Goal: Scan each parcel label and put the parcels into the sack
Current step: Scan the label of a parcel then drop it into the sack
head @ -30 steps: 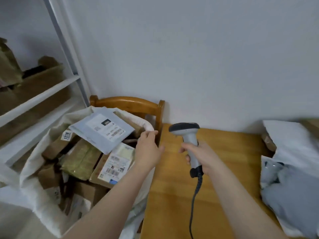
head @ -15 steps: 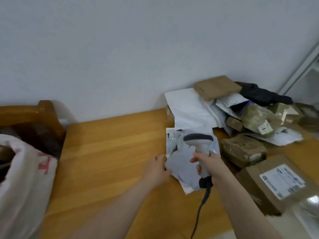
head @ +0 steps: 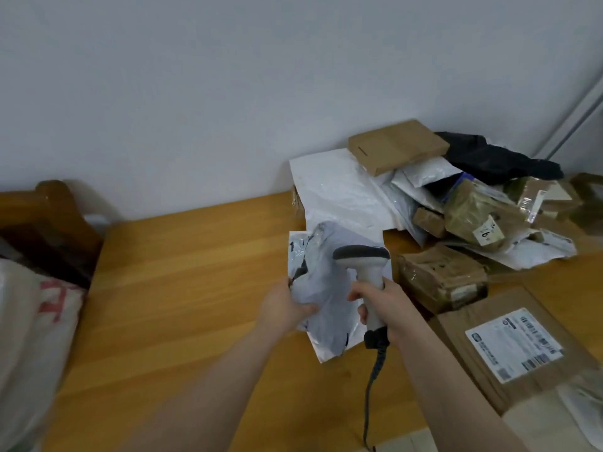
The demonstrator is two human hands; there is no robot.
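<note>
a: where's the parcel vs the grips?
b: grey mailer [head: 326, 288] is centre frame, between both hands. whether it's lifted or resting on the table [head: 195, 272], can't tell. left hand [head: 287, 308] pinches its left edge, thumb on top, fingers curled under. right hand [head: 388, 305] is wrapped round the scanner [head: 362, 257] handle, nothing else in it.
a: axis?
b: mailer's long side runs top to bottom of frame, leaning toward lower right. scanner head sits over its upper right part.
a: label?
b: can't tell. some dark print near the mailer's upper left corner, too crumpled to read. my guess: left hand has to turn or flatten it so a barcode faces the scanner.
a: sack?
b: sack [head: 29, 321] is at the far left edge of frame, well apart from the mailer, across the table. left hand is nearer and it has the parcel, so the drop looks like a leftward carry on that side.
a: rest?
b: pile of parcels [head: 456, 197] upper right, labelled cardboard box [head: 515, 344] lower right. not in the sack yet.
</note>
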